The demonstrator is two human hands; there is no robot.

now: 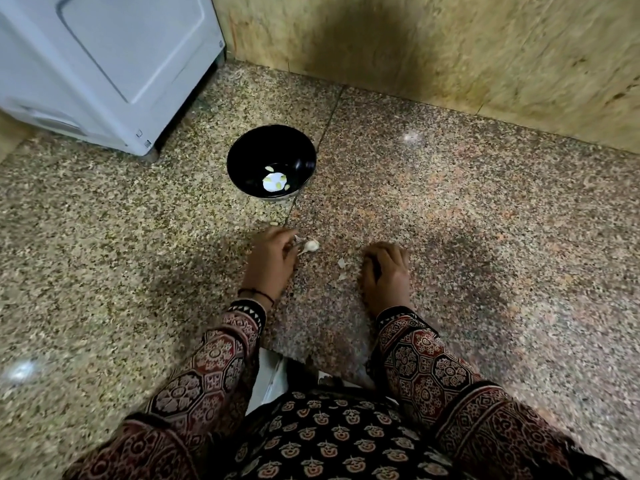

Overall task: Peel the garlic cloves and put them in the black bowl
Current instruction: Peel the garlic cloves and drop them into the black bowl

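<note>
A black bowl (272,147) stands on the speckled stone counter and holds several pale peeled garlic cloves (277,181). In front of it my left hand (272,263) rests on the counter with its fingertips at a white garlic piece with a stem (310,245); whether the fingers pinch the stem is hidden. My right hand (386,273) lies palm down to the right, fingers curled, and I cannot see anything in it. Small scraps of garlic skin (341,263) lie between the hands.
A white appliance (104,64) stands at the back left, close to the bowl. A yellowish stone wall (450,46) runs along the back. One loose clove or scrap (273,223) lies just in front of the bowl. The counter's front edge is near my body.
</note>
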